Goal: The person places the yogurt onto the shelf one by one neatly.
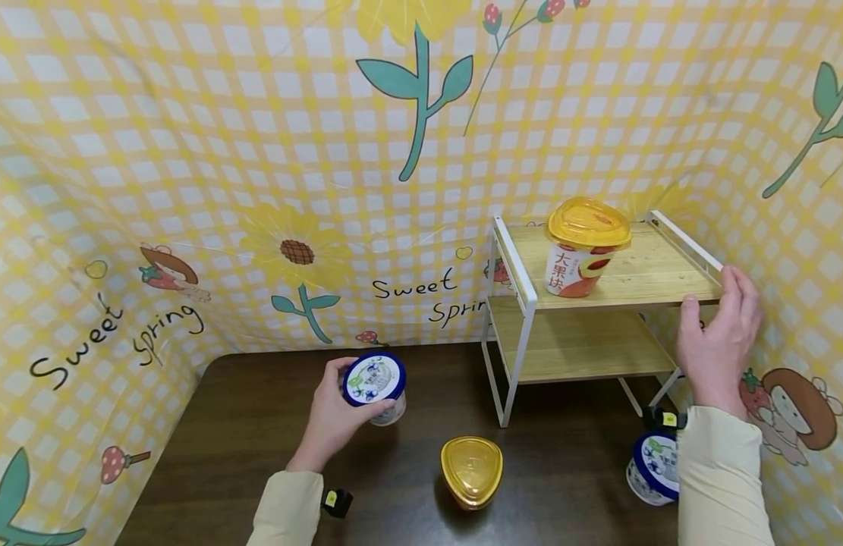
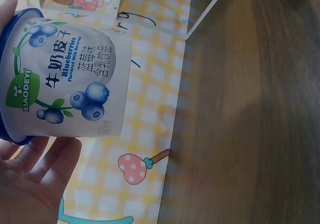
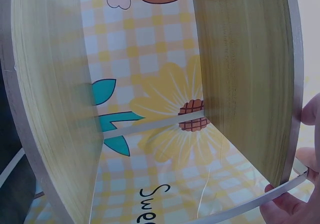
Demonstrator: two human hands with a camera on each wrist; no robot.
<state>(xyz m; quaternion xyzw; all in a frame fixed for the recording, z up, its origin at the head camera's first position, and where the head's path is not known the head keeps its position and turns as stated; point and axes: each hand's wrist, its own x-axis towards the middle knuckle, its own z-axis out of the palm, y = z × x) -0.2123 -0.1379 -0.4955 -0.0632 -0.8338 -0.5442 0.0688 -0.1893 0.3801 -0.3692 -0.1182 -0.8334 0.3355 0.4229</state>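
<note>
My left hand (image 1: 334, 418) grips a blueberry milk cup (image 1: 375, 379) with a dark blue lid, held upright above the dark table. In the left wrist view, blueberries and lettering cover the side of this cup (image 2: 75, 79), with fingers (image 2: 57, 164) beneath it in the picture. My right hand (image 1: 721, 341) holds the front right corner of a two-tier shelf (image 1: 656, 262) with wooden boards and white metal side frames. The right wrist view looks between the boards of the shelf (image 3: 245, 74), and fingertips (image 3: 285, 204) press against its frame.
On the shelf's top board stands a fruit cup (image 1: 578, 254) with a yellow lid. Another yellow-lidded cup (image 1: 472, 470) stands on the table (image 1: 243, 425) in front. A second blueberry cup (image 1: 649, 470) is partly hidden by the right sleeve. Checked cloth (image 1: 189, 189) surrounds the table.
</note>
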